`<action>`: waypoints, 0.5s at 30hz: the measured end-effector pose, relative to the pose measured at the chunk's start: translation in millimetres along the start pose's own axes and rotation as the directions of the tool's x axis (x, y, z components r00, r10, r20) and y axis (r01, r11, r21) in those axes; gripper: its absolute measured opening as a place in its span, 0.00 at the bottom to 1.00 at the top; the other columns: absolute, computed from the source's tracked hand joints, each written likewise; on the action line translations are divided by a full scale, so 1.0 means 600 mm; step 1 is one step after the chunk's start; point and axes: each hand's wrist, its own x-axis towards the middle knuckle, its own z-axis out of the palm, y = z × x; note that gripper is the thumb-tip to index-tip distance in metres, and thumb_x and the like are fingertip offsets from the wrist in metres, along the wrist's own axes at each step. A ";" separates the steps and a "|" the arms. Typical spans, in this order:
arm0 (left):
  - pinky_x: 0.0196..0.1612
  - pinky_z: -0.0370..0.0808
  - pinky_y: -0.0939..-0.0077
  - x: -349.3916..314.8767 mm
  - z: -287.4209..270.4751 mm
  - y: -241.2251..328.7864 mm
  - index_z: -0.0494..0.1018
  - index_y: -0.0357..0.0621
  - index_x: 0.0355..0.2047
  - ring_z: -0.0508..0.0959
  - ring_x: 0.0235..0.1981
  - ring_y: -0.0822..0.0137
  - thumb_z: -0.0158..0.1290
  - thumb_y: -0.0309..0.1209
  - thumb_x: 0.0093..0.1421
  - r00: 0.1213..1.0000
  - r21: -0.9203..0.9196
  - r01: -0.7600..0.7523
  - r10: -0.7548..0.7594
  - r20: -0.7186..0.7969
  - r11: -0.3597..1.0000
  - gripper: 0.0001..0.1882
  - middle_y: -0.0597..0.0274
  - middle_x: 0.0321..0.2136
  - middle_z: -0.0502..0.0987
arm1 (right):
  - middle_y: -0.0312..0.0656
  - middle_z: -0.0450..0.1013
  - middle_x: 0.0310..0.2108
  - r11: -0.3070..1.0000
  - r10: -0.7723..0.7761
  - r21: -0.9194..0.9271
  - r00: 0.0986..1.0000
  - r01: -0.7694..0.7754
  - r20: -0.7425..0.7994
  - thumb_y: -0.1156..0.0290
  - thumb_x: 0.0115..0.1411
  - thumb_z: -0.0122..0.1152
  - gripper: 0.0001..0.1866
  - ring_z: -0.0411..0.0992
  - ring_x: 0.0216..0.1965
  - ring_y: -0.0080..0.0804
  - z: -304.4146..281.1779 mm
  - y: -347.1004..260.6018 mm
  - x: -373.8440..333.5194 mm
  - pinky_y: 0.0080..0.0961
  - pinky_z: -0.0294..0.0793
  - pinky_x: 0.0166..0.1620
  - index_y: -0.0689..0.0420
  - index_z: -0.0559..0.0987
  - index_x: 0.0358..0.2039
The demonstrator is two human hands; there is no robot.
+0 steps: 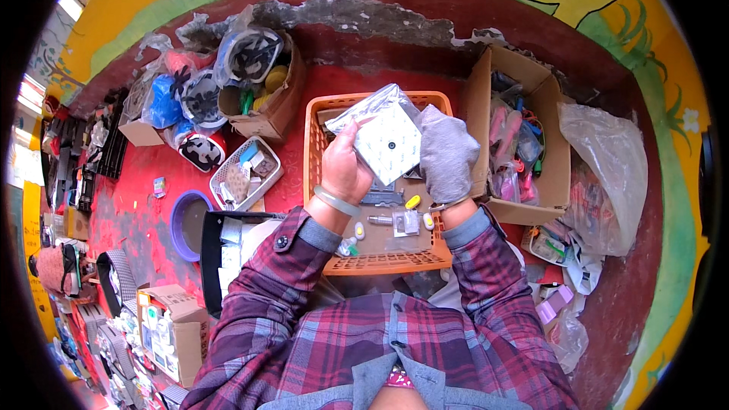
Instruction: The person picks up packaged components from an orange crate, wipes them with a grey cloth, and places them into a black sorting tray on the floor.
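Observation:
My left hand (345, 163), bare and with a pale bangle at the wrist, grips a white square pad (391, 144) with a small black dot at its middle. Clear plastic wrap (383, 101) bunches around the pad's far edge. Against the pad's right side is my right hand (448, 152), in a grey cloth glove. Its fingers are curled in, and what they hold is hidden. Both hands are above an orange plastic basket (391, 264). Inside the basket lie a yellow oval piece (412, 202), a small clear packet (407, 222) and white-and-yellow pieces (359, 231).
Right of the basket stands an open cardboard box (524, 211) of pink and green items, beside a large plastic bag (607, 175). To the left are a white basket (228, 196), a purple tub (182, 239) and another cardboard box (285, 110). A wall runs behind.

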 end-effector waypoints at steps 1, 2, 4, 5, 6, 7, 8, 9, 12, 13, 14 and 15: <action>0.55 0.67 0.61 0.003 -0.006 -0.003 0.65 0.31 0.49 0.72 0.50 0.55 0.36 0.36 0.67 1.000 0.002 -0.011 0.011 -0.020 1.000 0.20 0.49 0.47 0.72 | 0.43 0.70 0.24 1.000 -0.008 0.005 1.000 0.008 0.014 0.71 0.52 0.54 0.03 0.72 0.26 0.38 0.008 0.006 0.000 0.32 0.74 0.27 0.55 0.74 0.27; 0.56 0.67 0.60 0.005 -0.010 -0.004 0.65 0.31 0.50 0.72 0.50 0.55 0.36 0.36 0.67 0.999 0.003 -0.023 0.023 -0.040 1.000 0.20 0.49 0.48 0.72 | 0.42 0.69 0.23 1.000 -0.017 0.011 0.999 0.016 0.028 0.71 0.53 0.55 0.02 0.71 0.24 0.37 0.019 0.014 0.001 0.33 0.75 0.25 0.55 0.74 0.27; 0.57 0.65 0.60 0.020 -0.017 0.021 0.64 0.31 0.51 0.71 0.51 0.54 0.35 0.36 0.67 0.989 -0.027 -0.143 0.142 -0.035 0.989 0.21 0.49 0.48 0.71 | 0.40 0.68 0.21 0.673 0.104 0.737 0.994 -0.055 -0.021 0.71 0.54 0.54 0.03 0.70 0.23 0.32 0.063 0.069 0.010 0.30 0.73 0.24 0.55 0.73 0.25; 0.57 0.65 0.60 0.026 -0.022 0.036 0.63 0.31 0.51 0.70 0.52 0.54 0.34 0.36 0.67 0.980 -0.043 -0.199 0.198 -0.034 0.979 0.21 0.49 0.49 0.71 | 0.38 0.68 0.19 0.325 0.170 0.944 0.985 -0.050 -0.006 0.71 0.55 0.54 0.04 0.69 0.22 0.30 0.091 0.111 0.015 0.28 0.72 0.24 0.55 0.73 0.24; 0.58 0.64 0.60 0.021 -0.008 0.056 0.62 0.32 0.52 0.70 0.53 0.54 0.33 0.35 0.67 0.985 -0.021 -0.165 0.164 -0.050 0.986 0.21 0.48 0.50 0.70 | 0.42 0.70 0.20 0.771 0.147 0.635 0.985 -0.054 -0.094 0.71 0.51 0.55 0.03 0.71 0.23 0.35 0.133 0.172 0.024 0.29 0.72 0.24 0.54 0.75 0.24; 0.58 0.63 0.59 0.013 0.008 0.069 0.62 0.32 0.52 0.70 0.53 0.53 0.33 0.34 0.67 0.973 0.015 -0.200 0.200 -0.110 0.980 0.21 0.46 0.52 0.69 | 0.43 0.70 0.21 0.899 0.114 0.429 0.992 -0.083 -0.047 0.71 0.50 0.54 0.03 0.72 0.25 0.36 0.129 0.174 0.030 0.31 0.72 0.26 0.54 0.76 0.25; 0.58 0.64 0.58 0.017 -0.004 0.070 0.62 0.32 0.53 0.70 0.53 0.53 0.34 0.34 0.67 0.980 0.020 -0.189 0.190 -0.067 0.982 0.21 0.46 0.51 0.69 | 0.44 0.70 0.22 0.981 0.079 0.179 0.997 -0.078 0.002 0.70 0.49 0.53 0.05 0.72 0.27 0.38 0.124 0.175 0.036 0.33 0.71 0.29 0.54 0.76 0.25; 0.58 0.64 0.58 0.020 -0.022 0.069 0.62 0.32 0.53 0.70 0.52 0.53 0.34 0.35 0.67 0.983 0.023 -0.179 0.180 -0.025 0.984 0.21 0.46 0.51 0.69 | 0.45 0.69 0.23 0.997 0.039 -0.063 0.998 -0.036 0.049 0.70 0.48 0.52 0.06 0.72 0.29 0.39 0.118 0.175 0.044 0.35 0.70 0.31 0.55 0.76 0.26; 0.52 0.70 0.59 -0.007 0.013 0.044 0.66 0.33 0.48 0.74 0.48 0.55 0.37 0.36 0.67 0.998 0.087 -0.062 0.063 -0.008 0.994 0.19 0.48 0.46 0.72 | 0.44 0.68 0.31 0.495 -0.413 -0.793 0.899 0.356 0.146 0.68 0.49 0.49 0.11 0.69 0.37 0.40 0.024 0.067 0.038 0.41 0.68 0.37 0.56 0.75 0.33; 0.50 0.72 0.62 -0.010 0.014 0.033 0.68 0.33 0.45 0.75 0.45 0.58 0.38 0.36 0.66 0.998 0.177 -0.059 0.054 0.035 0.983 0.18 0.50 0.41 0.75 | 0.44 0.67 0.34 0.246 -0.541 -0.907 0.825 0.342 0.164 0.68 0.50 0.49 0.14 0.68 0.40 0.41 0.010 0.052 0.033 0.42 0.67 0.39 0.57 0.75 0.37; 0.49 0.72 0.65 -0.008 0.004 0.022 0.70 0.33 0.44 0.75 0.43 0.61 0.40 0.38 0.66 0.998 0.222 -0.013 -0.001 0.059 0.975 0.19 0.52 0.39 0.75 | 0.43 0.68 0.36 -0.481 -0.527 -0.871 0.759 0.105 0.382 0.68 0.52 0.47 0.14 0.68 0.41 0.39 0.019 0.046 0.023 0.40 0.67 0.41 0.57 0.74 0.39; 0.48 0.72 0.67 -0.003 -0.010 0.009 0.71 0.33 0.44 0.76 0.41 0.63 0.41 0.39 0.66 0.996 0.270 0.030 -0.052 0.073 0.962 0.19 0.53 0.38 0.75 | 0.43 0.68 0.38 -0.921 -0.364 -0.334 0.754 -0.202 0.547 0.69 0.55 0.46 0.14 0.68 0.42 0.38 0.022 0.030 0.013 0.37 0.68 0.44 0.57 0.74 0.41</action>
